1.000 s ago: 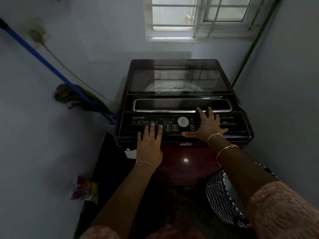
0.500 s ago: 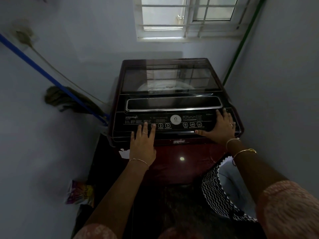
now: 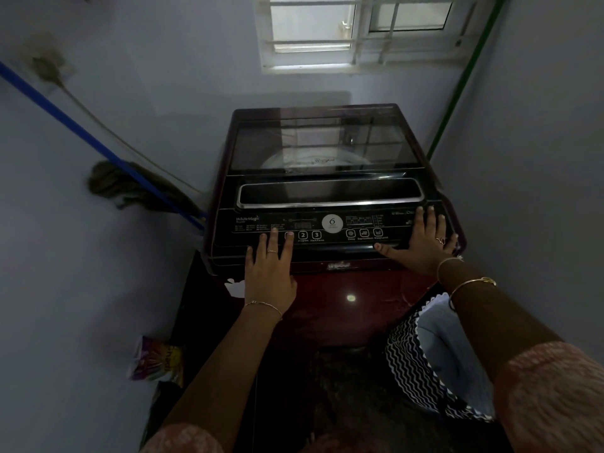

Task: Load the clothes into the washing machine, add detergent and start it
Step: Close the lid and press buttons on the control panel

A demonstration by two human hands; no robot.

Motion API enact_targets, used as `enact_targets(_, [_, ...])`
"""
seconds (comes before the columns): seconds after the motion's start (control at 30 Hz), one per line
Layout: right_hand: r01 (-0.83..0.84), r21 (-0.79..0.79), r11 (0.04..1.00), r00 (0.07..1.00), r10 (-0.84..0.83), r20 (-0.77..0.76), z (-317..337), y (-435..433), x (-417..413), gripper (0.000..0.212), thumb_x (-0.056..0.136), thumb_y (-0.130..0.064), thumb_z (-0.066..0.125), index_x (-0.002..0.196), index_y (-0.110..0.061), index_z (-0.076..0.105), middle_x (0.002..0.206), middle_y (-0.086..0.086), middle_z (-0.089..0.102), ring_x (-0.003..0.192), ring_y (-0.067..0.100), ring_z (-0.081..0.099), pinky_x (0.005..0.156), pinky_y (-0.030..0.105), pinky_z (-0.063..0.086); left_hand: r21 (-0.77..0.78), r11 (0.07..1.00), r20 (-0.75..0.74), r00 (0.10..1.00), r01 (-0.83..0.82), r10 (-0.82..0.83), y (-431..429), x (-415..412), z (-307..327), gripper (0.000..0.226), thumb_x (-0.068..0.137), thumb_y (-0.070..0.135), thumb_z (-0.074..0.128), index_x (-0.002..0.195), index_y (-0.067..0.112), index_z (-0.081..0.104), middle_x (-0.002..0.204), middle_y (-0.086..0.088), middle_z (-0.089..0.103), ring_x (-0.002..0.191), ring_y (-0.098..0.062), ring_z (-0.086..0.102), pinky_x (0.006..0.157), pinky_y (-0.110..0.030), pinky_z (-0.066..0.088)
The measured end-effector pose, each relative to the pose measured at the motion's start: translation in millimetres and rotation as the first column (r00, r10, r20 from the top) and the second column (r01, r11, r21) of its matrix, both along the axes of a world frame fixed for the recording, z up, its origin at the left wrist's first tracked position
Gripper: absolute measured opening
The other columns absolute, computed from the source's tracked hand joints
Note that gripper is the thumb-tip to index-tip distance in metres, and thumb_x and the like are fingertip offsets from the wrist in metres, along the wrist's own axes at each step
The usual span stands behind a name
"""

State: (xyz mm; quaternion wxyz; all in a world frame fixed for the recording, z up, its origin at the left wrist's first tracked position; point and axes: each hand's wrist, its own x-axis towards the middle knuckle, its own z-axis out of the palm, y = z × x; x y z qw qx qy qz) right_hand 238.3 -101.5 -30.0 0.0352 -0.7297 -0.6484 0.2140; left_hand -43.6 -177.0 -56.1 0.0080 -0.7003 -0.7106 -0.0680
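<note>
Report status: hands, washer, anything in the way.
Left hand flat on panel left, right hand flat on its right end. Lid shut. Start/Pause button uncovered between them.

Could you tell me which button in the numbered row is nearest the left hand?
The leftmost button, at the left hand's index fingertip; button 2 and button 3 lie farther right.

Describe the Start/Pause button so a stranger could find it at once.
Find the red washing machine under the window, then the black control panel along its front edge. Left of the round white badge marked 6 sit numbered squares; the Start/Pause button is the one numbered 3, right of the Program button numbered 2.
</note>
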Motion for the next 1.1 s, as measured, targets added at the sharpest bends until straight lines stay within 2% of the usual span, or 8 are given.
enact_targets(0.53, [-0.006, -0.099, 0.995, 1.000, 0.008, 0.019, 7.2, 4.2, 2.3, 0.131, 0.063, -0.083, 0.055, 0.148, -0.022, -0.023, 0.156, 0.004, -0.030, 0.144, 0.028, -0.027, 0.112, 0.058, -0.012, 0.057, 0.997, -0.011, 0.999, -0.042, 0.042, 1.9, 3.2, 0.0, 0.072, 0.090, 0.028, 0.053, 0.152, 0.024, 0.018, 0.158, -0.010, 0.021, 0.147, -0.029, 0.018, 0.118, -0.051, 0.016])
enact_targets(1.1, [-0.019, -0.109, 0.994, 0.999, 0.022, 0.025, 10.2, 2.7, 1.9, 0.131, 0.064, -0.083, 0.054, 0.148, -0.021, -0.024, 0.157, 0.005, -0.029, 0.144, 0.029, -0.026, 0.113, 0.060, -0.010, -0.044, 0.999, -0.040, 0.999, -0.030, 0.029, 0.3, 6.3, 5.0, 0.086, 0.088, 0.035, 0.057, 0.154, 0.023, 0.002, 0.161, -0.011, 0.006, 0.148, -0.031, 0.005, 0.120, -0.050, 0.012])
